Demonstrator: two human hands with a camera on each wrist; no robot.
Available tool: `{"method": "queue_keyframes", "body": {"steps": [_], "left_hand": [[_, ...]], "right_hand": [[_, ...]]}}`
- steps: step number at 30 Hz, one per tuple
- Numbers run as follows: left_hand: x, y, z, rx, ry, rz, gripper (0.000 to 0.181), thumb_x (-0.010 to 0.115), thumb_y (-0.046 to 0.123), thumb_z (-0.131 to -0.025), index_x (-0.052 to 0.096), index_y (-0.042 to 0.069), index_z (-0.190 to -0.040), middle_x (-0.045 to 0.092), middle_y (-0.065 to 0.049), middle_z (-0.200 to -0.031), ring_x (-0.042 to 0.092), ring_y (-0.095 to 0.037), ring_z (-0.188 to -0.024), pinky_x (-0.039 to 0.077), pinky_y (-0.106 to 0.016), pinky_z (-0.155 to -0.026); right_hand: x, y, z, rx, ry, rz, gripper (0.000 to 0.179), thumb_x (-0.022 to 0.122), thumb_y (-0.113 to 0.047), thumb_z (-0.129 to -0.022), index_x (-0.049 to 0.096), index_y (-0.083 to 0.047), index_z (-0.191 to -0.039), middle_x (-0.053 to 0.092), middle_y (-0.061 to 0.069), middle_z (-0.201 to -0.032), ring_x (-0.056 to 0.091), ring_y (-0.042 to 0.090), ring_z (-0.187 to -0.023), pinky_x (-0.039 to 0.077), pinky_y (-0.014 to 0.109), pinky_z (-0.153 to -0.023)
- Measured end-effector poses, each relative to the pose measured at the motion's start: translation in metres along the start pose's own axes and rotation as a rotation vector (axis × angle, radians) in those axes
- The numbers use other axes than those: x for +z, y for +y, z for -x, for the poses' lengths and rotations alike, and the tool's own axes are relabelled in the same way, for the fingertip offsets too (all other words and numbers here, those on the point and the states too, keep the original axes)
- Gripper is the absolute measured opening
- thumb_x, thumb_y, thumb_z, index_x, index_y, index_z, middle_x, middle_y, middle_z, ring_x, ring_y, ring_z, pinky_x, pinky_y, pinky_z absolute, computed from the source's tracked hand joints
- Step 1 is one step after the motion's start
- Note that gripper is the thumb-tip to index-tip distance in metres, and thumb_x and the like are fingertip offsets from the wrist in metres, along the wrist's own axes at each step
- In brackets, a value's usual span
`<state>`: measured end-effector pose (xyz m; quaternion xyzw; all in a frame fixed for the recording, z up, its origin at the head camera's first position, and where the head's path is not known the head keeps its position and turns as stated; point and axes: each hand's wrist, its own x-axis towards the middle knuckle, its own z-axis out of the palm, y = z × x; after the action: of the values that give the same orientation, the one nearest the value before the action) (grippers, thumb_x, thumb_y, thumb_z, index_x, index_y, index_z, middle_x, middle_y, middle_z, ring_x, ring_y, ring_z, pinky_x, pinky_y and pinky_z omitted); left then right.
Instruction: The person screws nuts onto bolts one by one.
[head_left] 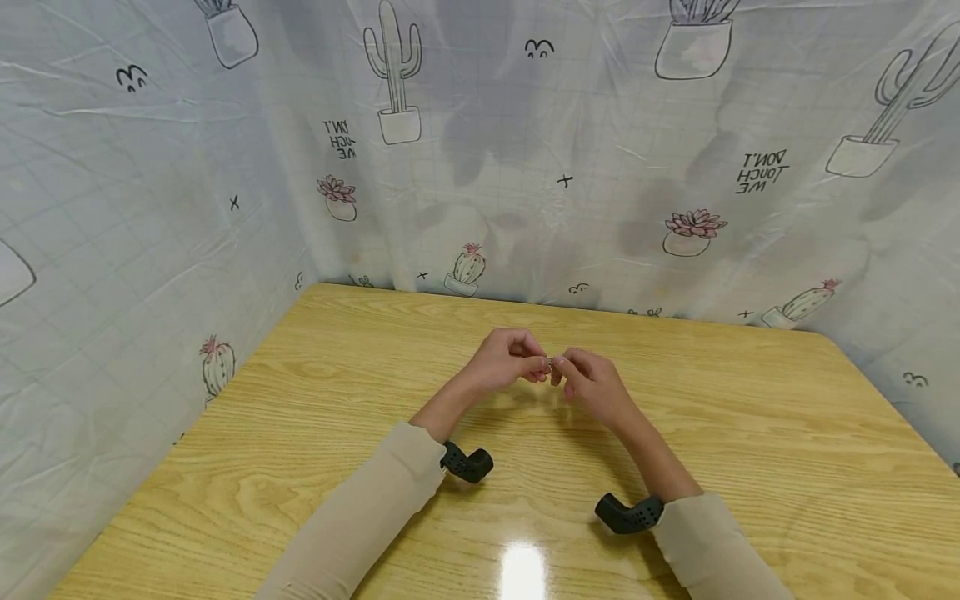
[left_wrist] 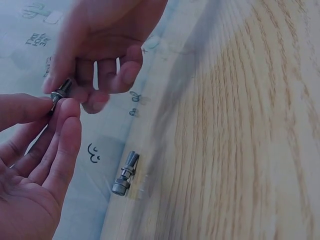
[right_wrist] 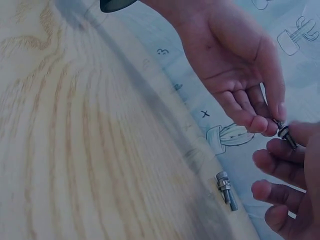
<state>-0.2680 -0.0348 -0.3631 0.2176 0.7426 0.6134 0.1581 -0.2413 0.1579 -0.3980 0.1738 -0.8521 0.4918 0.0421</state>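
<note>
Between the fingertips of both hands, above the wooden table [head_left: 300,433], sits a small bolt [left_wrist: 61,92] with a nut or washer on it. The left hand [head_left: 504,360] pinches one end with thumb and forefinger; the right hand [head_left: 592,385] pinches the other, its spare fingers loosely curled. Turning goes best, I judge, if one hand holds steady while the other twists in short rolls, keeping the bolt straight. A second bolt [right_wrist: 226,189] lies near the far table edge, apart from both hands.
</note>
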Motion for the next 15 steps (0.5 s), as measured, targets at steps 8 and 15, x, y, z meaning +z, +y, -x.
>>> {"method": "queue_keyframes", "body": {"steps": [8,15], "left_hand": [[0.0000,-0.0090,-0.0043,0.022,0.015,0.014,0.013,0.062,0.007,-0.094,0.064,-0.004,-0.100,0.070,-0.024,-0.099,0.072,-0.027,-0.085,0.054,-0.052,-0.088],[0.0002,-0.0099,-0.0041,0.034,0.018,0.007,0.009,0.061,0.006,-0.094,0.064,-0.002,-0.097,0.071,-0.021,-0.095,0.071,-0.018,-0.078,0.055,-0.050,-0.087]], "right_hand": [[0.0010,-0.0018,0.0003,0.000,0.004,-0.021,0.027,0.048,-0.028,-0.103,0.062,-0.005,-0.104,0.063,0.018,-0.095,0.057,0.031,-0.062,0.048,0.028,-0.059],[0.0015,-0.0023,0.0018,-0.017,0.005,-0.030,0.024,0.050,-0.025,-0.102,0.061,-0.004,-0.106,0.062,0.019,-0.097,0.056,0.035,-0.061,0.049,0.029,-0.059]]}}
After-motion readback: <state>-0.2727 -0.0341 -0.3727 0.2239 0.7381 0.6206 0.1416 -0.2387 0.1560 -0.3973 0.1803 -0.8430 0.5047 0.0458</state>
